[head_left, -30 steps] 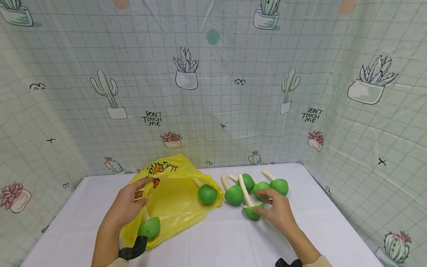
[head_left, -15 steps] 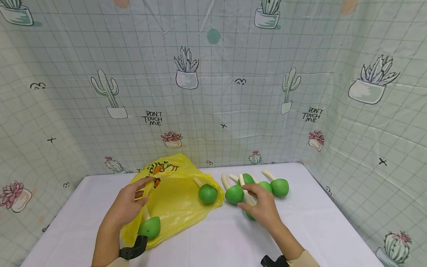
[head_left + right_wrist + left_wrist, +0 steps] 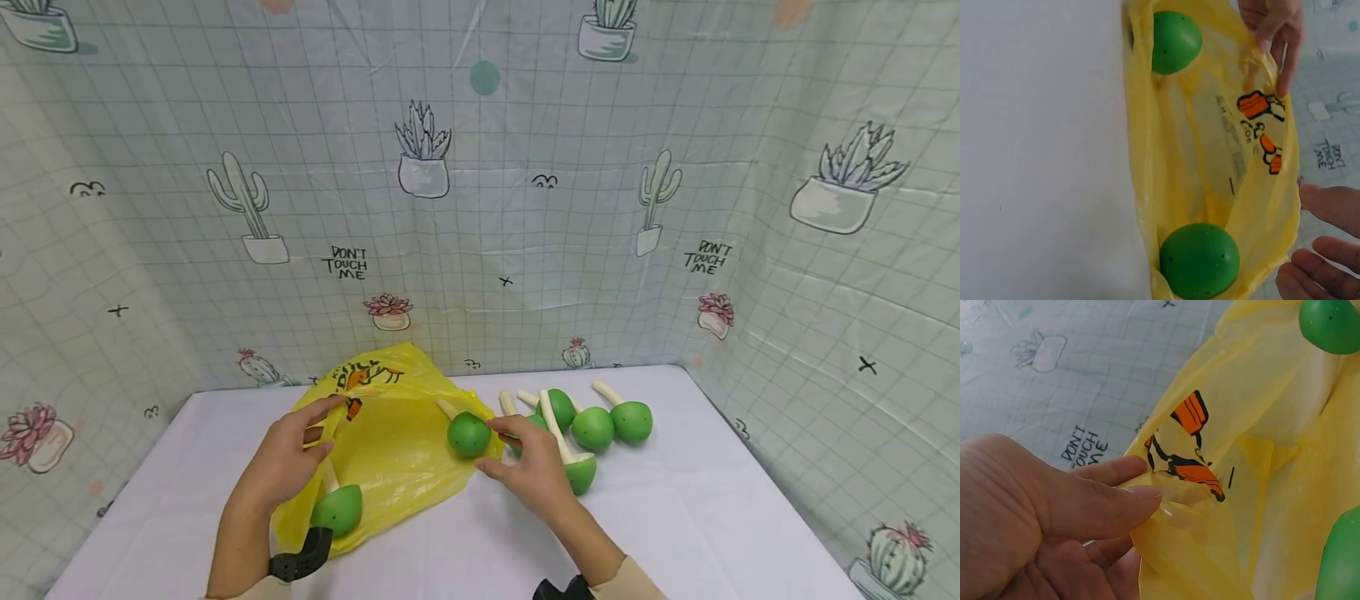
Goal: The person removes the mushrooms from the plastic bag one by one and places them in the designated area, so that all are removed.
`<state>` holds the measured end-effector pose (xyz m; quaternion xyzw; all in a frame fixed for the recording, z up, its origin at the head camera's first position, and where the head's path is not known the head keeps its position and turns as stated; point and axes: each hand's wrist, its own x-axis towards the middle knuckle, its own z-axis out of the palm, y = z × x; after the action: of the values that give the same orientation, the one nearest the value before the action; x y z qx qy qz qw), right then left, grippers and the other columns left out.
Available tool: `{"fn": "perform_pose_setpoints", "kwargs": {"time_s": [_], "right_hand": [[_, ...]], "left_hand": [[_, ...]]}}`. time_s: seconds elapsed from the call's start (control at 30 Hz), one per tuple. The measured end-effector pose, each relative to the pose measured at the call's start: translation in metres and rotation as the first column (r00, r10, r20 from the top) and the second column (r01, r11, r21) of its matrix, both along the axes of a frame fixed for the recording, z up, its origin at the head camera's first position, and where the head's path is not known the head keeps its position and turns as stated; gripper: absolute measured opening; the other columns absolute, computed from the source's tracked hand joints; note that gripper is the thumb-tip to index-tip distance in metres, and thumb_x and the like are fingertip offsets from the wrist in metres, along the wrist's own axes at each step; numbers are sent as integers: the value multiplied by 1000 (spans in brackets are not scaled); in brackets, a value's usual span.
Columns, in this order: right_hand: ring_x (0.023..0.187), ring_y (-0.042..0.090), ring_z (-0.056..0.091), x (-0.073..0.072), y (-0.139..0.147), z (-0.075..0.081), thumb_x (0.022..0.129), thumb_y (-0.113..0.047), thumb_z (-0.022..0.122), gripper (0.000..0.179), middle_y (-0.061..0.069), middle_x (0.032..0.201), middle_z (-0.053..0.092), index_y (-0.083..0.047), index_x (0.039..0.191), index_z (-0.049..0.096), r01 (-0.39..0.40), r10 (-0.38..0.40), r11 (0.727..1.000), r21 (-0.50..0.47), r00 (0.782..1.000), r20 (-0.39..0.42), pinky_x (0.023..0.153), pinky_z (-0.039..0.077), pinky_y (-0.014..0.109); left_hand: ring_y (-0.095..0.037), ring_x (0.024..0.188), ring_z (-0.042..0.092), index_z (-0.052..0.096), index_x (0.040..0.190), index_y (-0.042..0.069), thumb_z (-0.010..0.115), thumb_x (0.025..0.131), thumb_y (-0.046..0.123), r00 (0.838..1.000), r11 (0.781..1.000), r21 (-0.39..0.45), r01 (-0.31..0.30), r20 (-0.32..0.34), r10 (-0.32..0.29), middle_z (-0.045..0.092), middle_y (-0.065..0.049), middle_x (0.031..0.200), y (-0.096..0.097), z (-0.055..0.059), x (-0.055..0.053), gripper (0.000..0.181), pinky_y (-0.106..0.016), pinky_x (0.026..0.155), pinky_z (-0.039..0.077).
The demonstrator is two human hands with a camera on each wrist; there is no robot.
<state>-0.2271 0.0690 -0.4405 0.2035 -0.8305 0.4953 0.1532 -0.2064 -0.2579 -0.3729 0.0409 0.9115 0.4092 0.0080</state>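
Note:
My left hand [image 3: 285, 458] pinches the upper edge of a yellow plastic bag [image 3: 397, 450] between thumb and fingers and holds its mouth up. Two green-capped mushrooms with pale stems lie in the bag: one mushroom [image 3: 468, 435] at its right end, another mushroom [image 3: 337, 510] near my left wrist. Spread at the bag's right rim is my right hand [image 3: 536, 467], its fingertips close beside the right-end mushroom. The right wrist view shows the fingers [image 3: 1335, 209] of that hand apart with nothing between them, by the bag's edge.
Several more green-capped mushrooms lie grouped right of the bag, among them a mushroom [image 3: 592, 429], a far-right mushroom [image 3: 632, 422] and a nearer one with its stem up, a mushroom [image 3: 581, 475]. A cactus-print cloth [image 3: 480, 208] walls the white table [image 3: 712, 500].
My right hand has moved left from the nearest loose mushroom, past its stem, to the bag's right rim. That mushroom stays on the table. My left hand keeps its hold on the bag.

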Motion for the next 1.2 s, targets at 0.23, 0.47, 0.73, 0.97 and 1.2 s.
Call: {"fn": "perform_pose_setpoints", "kwargs": {"time_s": [0.23,0.47,0.73,0.97,1.2], "right_hand": [[114,40,70,2,-31,1,80,-2,90,49,20,123,71,6,123,70,-101,102,994,-39,994,24,99,59,46],[118,40,68,7,-65,4,82,-6,89,49,18,126,70,4,126,70,-175,181,982,-70,978,105,101,58,45],[117,43,66,10,-94,-1,84,-9,89,45,21,123,70,5,122,70,-228,244,967,-115,958,153,99,59,46],[115,41,68,11,-111,-6,83,-7,90,43,19,121,71,5,120,71,-243,263,963,-119,946,191,98,60,35],[114,38,69,13,-132,-13,82,-7,91,44,19,122,72,6,120,71,-284,302,952,-112,928,216,96,60,28]], "left_hand": [[-57,137,47,44,159,6,62,98,-12,1000,1000,-5,-6,4,6,35,-32,161,-3,-1,-1,66,-60,104,53],[-57,136,48,45,159,5,62,98,-13,1000,1000,1,4,-5,-4,37,-32,160,-6,0,-1,66,-60,103,54],[-58,136,49,45,158,5,61,99,-12,1000,1000,12,6,-19,-6,38,-32,160,-4,-1,-1,64,-60,104,53],[-57,136,49,46,158,6,62,99,-11,999,1000,16,4,-35,-4,38,-31,160,-2,-1,-1,64,-61,105,52],[-57,133,51,47,157,4,63,98,-11,999,1000,15,5,-45,-4,41,-32,158,-3,-1,0,63,-60,103,53]]}}
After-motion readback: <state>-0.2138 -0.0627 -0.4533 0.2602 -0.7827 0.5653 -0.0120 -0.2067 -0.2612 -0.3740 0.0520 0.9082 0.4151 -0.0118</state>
